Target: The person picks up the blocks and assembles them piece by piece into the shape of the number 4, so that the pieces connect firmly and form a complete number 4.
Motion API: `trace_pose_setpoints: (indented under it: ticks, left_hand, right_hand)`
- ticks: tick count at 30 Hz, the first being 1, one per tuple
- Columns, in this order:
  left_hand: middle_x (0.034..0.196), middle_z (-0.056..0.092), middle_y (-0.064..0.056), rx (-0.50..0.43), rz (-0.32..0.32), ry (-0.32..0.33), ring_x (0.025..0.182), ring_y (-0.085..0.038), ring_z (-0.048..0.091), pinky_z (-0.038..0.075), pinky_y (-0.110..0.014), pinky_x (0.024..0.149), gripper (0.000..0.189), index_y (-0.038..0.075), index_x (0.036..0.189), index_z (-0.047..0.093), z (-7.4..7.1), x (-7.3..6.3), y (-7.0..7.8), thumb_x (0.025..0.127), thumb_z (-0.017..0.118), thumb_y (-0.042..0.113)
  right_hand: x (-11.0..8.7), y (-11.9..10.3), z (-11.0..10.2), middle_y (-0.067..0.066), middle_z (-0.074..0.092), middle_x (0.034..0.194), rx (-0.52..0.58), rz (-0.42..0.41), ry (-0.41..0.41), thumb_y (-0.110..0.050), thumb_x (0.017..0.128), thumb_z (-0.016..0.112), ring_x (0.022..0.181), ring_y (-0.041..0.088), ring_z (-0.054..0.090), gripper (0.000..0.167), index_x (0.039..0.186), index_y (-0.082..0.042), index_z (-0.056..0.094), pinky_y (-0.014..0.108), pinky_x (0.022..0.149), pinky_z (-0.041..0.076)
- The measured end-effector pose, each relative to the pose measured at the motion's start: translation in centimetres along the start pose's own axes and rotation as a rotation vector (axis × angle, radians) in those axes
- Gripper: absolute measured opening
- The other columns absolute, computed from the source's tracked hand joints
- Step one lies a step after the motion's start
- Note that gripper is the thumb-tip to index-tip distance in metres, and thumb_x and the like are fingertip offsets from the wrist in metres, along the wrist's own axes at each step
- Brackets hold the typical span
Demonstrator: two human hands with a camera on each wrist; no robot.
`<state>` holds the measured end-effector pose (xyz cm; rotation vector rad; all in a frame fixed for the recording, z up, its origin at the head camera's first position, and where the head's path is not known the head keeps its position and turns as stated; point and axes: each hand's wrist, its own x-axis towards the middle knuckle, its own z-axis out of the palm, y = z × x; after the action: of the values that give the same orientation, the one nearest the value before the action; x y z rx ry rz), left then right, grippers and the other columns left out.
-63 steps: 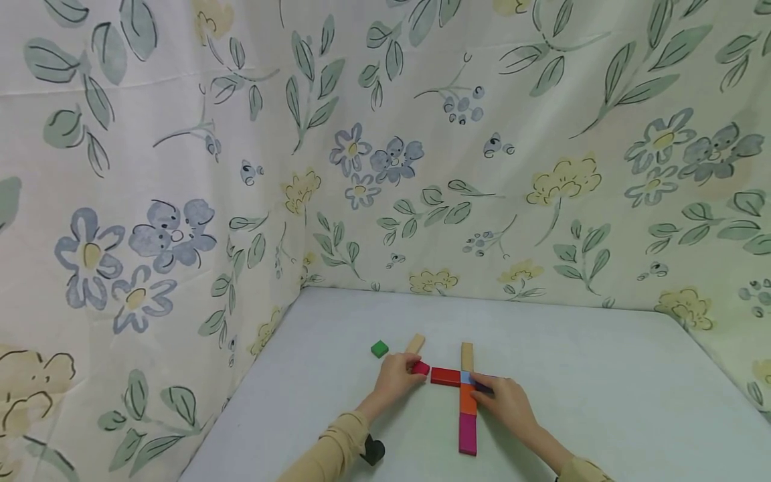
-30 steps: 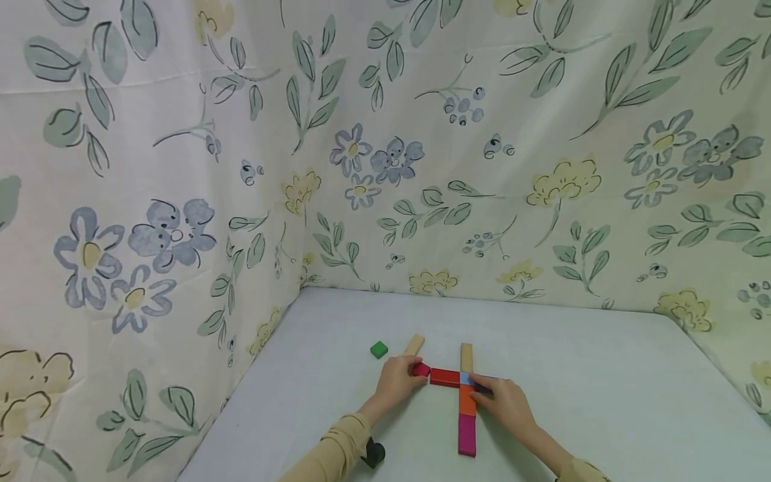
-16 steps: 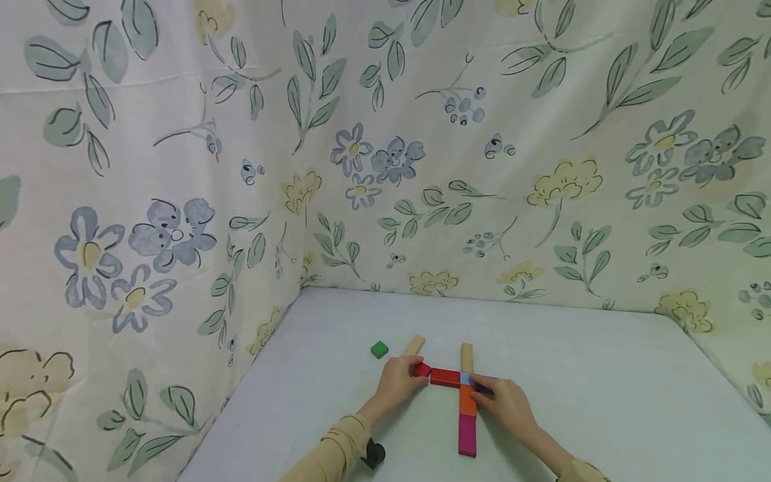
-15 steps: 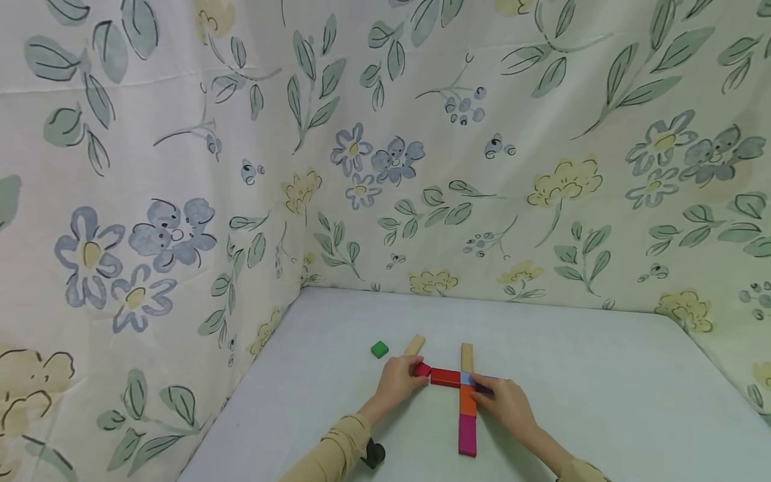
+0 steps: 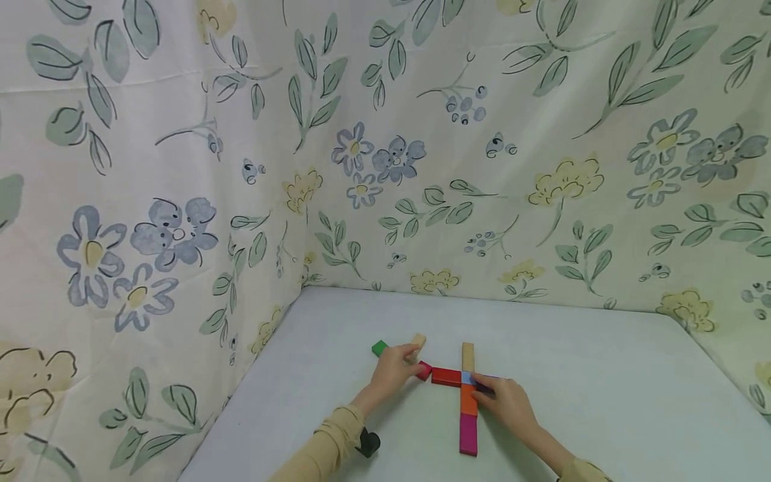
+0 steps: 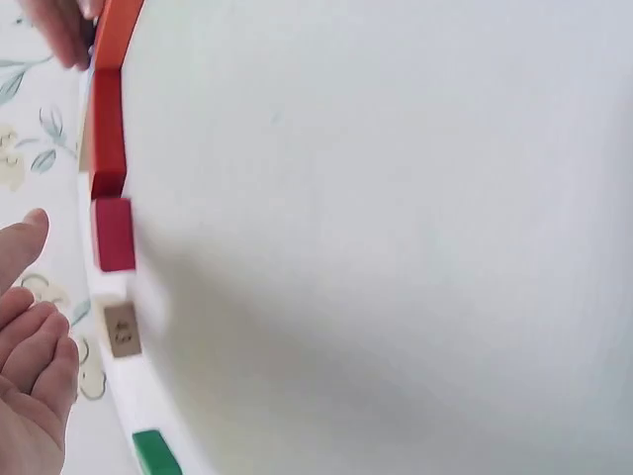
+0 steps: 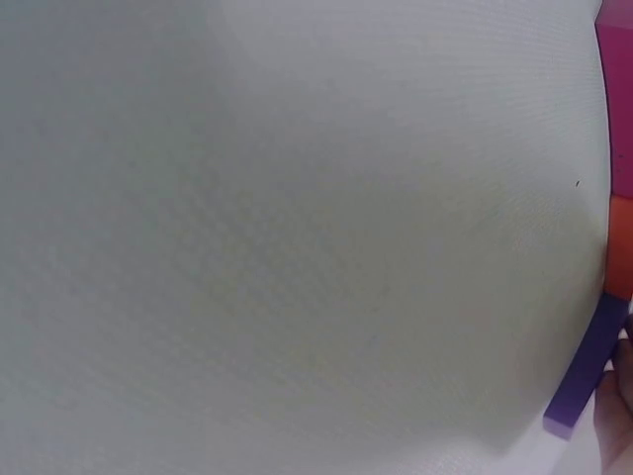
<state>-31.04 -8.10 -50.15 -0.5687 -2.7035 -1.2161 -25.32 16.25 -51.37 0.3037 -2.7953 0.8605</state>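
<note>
My left hand [image 5: 390,368] hovers beside a small crimson block [image 5: 424,371]; in the left wrist view its thumb and fingers are spread, with nothing between them. The crimson block lies just left of a red block [image 5: 446,377]. My right hand [image 5: 508,400] pinches a dark purple block [image 7: 588,366], mostly covered by the fingers in the head view. That block meets a cross of blocks: light blue [image 5: 467,377] at the centre, a natural wood block [image 5: 468,356] behind, then orange [image 5: 468,400] and magenta [image 5: 468,434] in front.
A loose wood block [image 5: 419,341] lies beyond my left hand, marked on its end in the left wrist view. Left of it is a green block [image 5: 379,347]. A black object [image 5: 369,443] shows by the left sleeve. Floral cloth [image 5: 421,234] borders the white table [image 5: 572,361].
My left hand has let go of the crimson block and shifted slightly up and left, partly covering the green block. The right hand has stayed in place.
</note>
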Motion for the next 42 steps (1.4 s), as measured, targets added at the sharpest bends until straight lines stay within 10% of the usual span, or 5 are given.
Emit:
trace_pose_setpoints:
  ticks: [23, 42]
  left_hand:
    - [0.134, 0.057, -0.013, 0.126, -0.028, -0.289, 0.124, -0.031, 0.053, 0.044, -0.043, 0.101, 0.057, 0.002, 0.131, 0.055, -4.4, 4.3, -2.5, 0.08, 0.076, 0.019]
    - [0.14, 0.052, -0.006, 0.264, -0.02, -0.478, 0.133, -0.025, 0.043, 0.035, -0.04, 0.109, 0.068, 0.01, 0.136, 0.052, -4.0, 6.8, -2.0, 0.074, 0.081, 0.017]
  right_hand:
    - [0.2, 0.3, 0.3, 0.011, 0.072, 0.107, -0.02, -0.018, 0.017, -0.014, 0.077, 0.077, 0.095, 0.025, 0.068, 0.034, 0.11, -0.007, 0.072, 0.041, 0.081, 0.054]
    - [0.2, 0.5, 0.5, 0.008, 0.072, 0.106, -0.018, -0.017, 0.034, -0.016, 0.075, 0.078, 0.093, 0.023, 0.068, 0.035, 0.109, -0.009, 0.072, 0.039, 0.079, 0.055]
